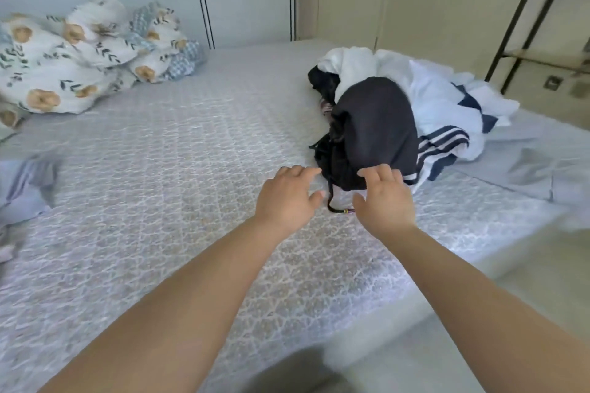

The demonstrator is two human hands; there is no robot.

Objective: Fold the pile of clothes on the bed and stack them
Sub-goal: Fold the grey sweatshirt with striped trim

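A pile of clothes lies on the right side of the bed (178, 143). On top sits a black garment (376, 128) with a drawstring (335, 206) trailing toward me. Behind it are a white garment (351, 64) and a white-and-navy striped piece (447, 137). My left hand (287, 198) hovers open just left of the black garment's near edge, fingers spread. My right hand (386, 198) is open too, its fingertips touching the black garment's near hem.
A floral quilt (79, 57) is bunched at the far left by the wardrobe. A grey-blue cloth (28, 188) lies at the bed's left edge and a pale blue sheet (523, 163) at the right. A dark metal rack (523, 9) stands at the far right.
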